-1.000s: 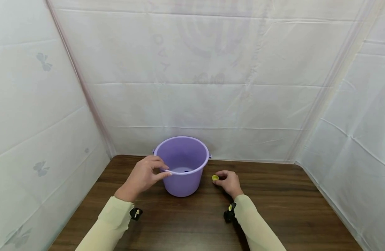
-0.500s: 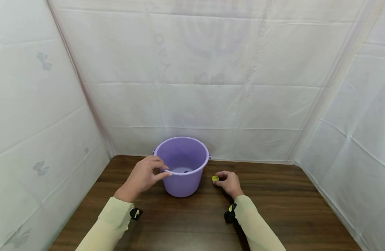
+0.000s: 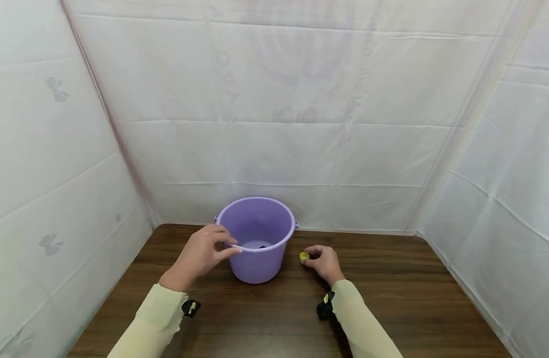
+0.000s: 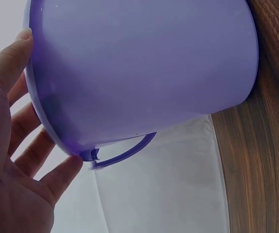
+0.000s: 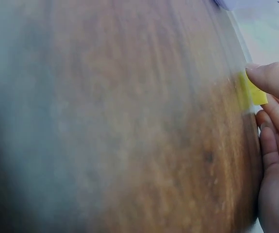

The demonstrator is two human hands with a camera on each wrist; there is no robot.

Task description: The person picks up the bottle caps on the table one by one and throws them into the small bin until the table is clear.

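A purple bucket (image 3: 256, 266) stands upright on the table, a small dark thing (image 3: 262, 247) showing at its bottom. My left hand (image 3: 203, 252) grips the near left part of its rim. In the left wrist view the thumb (image 4: 14, 58) lies outside the bucket and the other fingers pass behind the rim. To the right of the bucket, my right hand (image 3: 324, 263) pinches a small round yellow cap-like piece (image 3: 304, 255) between thumb and fingers. In the right wrist view that yellow piece (image 5: 257, 92) is partly hidden by the thumb.
The dark wooden table (image 3: 256, 323) has white sheeting (image 3: 274, 159) hanging behind it and along both sides. The bucket stands close to the back sheet. A curved purple handle (image 4: 129, 151) hangs from the bucket's side.
The head view has shifted slightly, so everything sits a little lower and further left in it. Both hands keep their holds, and the bucket stays in its place.
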